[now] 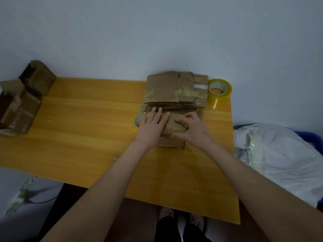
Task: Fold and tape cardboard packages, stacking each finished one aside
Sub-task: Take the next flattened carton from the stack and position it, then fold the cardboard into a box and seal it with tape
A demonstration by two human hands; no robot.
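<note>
A small brown cardboard package (174,127) lies on the yellow wooden table (87,137), just in front of a stack of flat cardboard blanks (173,89). My left hand (152,126) rests flat on the package's left part, fingers spread. My right hand (192,128) presses on its right part with bent fingers, thumb at the near edge. A roll of clear tape (219,88) lies at the far right corner. A second tape roll (139,119) peeks out from behind my left hand.
Finished brown boxes (21,105) stand at the table's far left, one (37,77) against the wall. A white plastic bag (279,154) sits on a blue bin to the right. Another plastic bag (22,194) lies low on the left.
</note>
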